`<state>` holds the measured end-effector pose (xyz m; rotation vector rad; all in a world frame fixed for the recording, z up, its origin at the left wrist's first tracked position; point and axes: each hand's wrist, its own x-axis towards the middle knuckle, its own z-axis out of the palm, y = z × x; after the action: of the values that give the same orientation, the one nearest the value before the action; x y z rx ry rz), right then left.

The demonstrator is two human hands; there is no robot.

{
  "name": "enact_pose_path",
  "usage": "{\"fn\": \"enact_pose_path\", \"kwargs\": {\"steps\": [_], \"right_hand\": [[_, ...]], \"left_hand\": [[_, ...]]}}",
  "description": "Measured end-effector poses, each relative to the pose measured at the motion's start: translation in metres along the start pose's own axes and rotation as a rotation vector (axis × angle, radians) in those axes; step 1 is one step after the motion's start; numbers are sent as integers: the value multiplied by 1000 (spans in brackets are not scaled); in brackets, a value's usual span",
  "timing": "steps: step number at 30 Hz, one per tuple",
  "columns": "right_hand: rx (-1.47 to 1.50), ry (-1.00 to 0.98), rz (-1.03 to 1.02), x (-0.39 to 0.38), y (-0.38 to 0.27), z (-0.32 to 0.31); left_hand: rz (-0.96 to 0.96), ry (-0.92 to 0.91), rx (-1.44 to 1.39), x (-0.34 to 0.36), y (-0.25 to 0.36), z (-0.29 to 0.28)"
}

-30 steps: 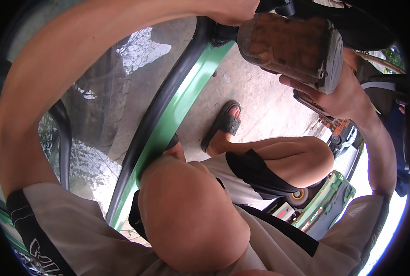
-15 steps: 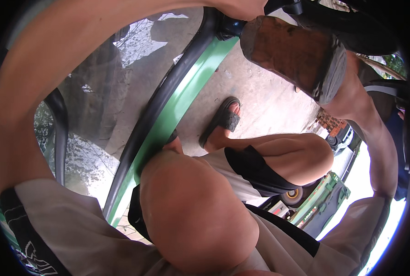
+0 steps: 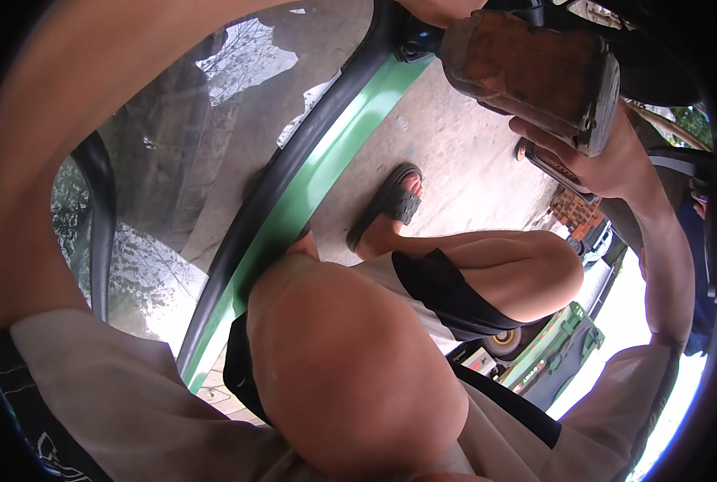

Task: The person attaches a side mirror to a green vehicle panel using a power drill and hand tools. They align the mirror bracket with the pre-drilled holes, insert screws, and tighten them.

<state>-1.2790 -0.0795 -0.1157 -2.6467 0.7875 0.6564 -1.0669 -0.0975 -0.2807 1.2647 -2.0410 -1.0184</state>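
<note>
My right hand (image 3: pixel 608 165) is at the rear end of a worn, reddish-brown power tool (image 3: pixel 527 68) with a scuffed grey end. A finger shows below its body, and most of the grip is hidden behind it. The tool's narrow front points left toward a black bracket (image 3: pixel 412 44) at the top of a green frame (image 3: pixel 326 161). At the upper edge, close to that front end, lies my left hand (image 3: pixel 447 8); its fingers are cut off or covered. Black rubber trim (image 3: pixel 294 161) runs along the green frame, beside a glass pane (image 3: pixel 190 161).
My bent knees (image 3: pixel 350 369) fill the lower middle. A foot in a dark sandal (image 3: pixel 387 209) rests on the concrete floor (image 3: pixel 455 177). At the right are a brick stack (image 3: pixel 575 210), a green machine (image 3: pixel 555 353) and a person in dark blue clothing (image 3: pixel 700 281).
The power tool has shifted slightly right and tilted, with my right hand still at it. A finger of that hand now shows under the body. My left hand moved a little right.
</note>
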Motion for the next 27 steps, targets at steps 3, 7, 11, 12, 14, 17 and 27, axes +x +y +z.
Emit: {"fn": "enact_pose_path", "kwargs": {"steps": [3, 7, 11, 12, 14, 17, 27], "right_hand": [[99, -99, 62, -5, 4, -7], [99, -109, 92, 9, 7, 7], [52, -116, 139, 3, -1, -7], [77, -109, 118, 8, 0, -4], [108, -110, 84, 16, 0, -1], [88, -114, 98, 12, -5, -8], [109, -123, 28, 12, -19, -2]], "left_hand": [[23, 5, -7, -3, 7, -5], [26, -73, 15, -16, -6, -8], [89, -39, 133, 4, 4, -3], [78, -45, 145, 2, 1, -8], [137, -160, 267, -8, -6, -22], [129, -85, 148, -10, 6, -18], [219, -237, 122, -12, 1, -22]]}}
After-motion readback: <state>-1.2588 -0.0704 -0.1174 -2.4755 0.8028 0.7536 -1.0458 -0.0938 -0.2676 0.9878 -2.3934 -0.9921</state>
